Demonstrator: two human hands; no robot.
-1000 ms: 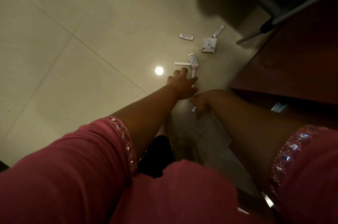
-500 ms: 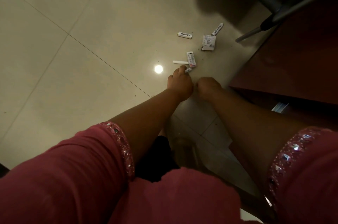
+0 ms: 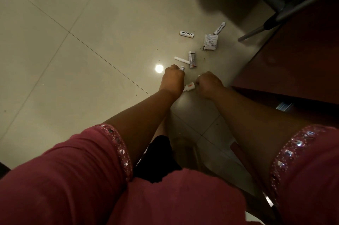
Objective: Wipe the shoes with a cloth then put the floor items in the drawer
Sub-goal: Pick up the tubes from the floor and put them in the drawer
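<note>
My left hand is curled into a fist just above the floor, and out of its far end pokes a small printed tube, which I grip. My right hand is curled too, knuckles up, and pinches a white tube with an orange band whose free end points toward my left wrist; the two hands sit close together with that tube between them. I take the small opened carton as my landmark. Just beyond it, toward the chair leg, lies one white tube with dark lettering, almost touching its top corner. Well to the left of the carton lies a second lettered tube marked Heybright, on its side. Nearer to me than the carton stands a narrow box, and a plain white stick lies crosswise with one end touching that box; both are just beyond my left hand. So I count two lettered tubes, one carton, one narrow box and one stick on the floor, plus two tubes in my hands. To the right of the carton rises the dark red desk, and a grey chair leg slants down to the floor beside it. A round glare spot shines on the tile just left of my left hand.
</note>
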